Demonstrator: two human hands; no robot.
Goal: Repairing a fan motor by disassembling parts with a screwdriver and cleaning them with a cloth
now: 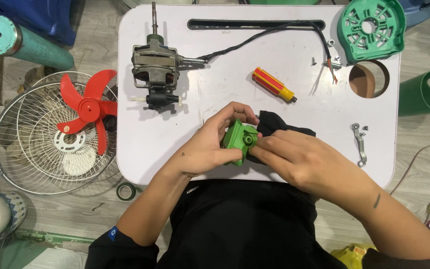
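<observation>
Your left hand [210, 149] and right hand [294, 159] both grip the green housing [239, 139], fingers closed. A black cloth [279, 124] lies at its 2 o'clock on the bench [255, 50].

You hold a small green plastic part [239, 140] near the front edge of the white table, at its middle. It is blocky, with a round hole on the face turned up to you. A black cloth [280, 125] lies just right of it, touching it, and spreads to the far right.
</observation>
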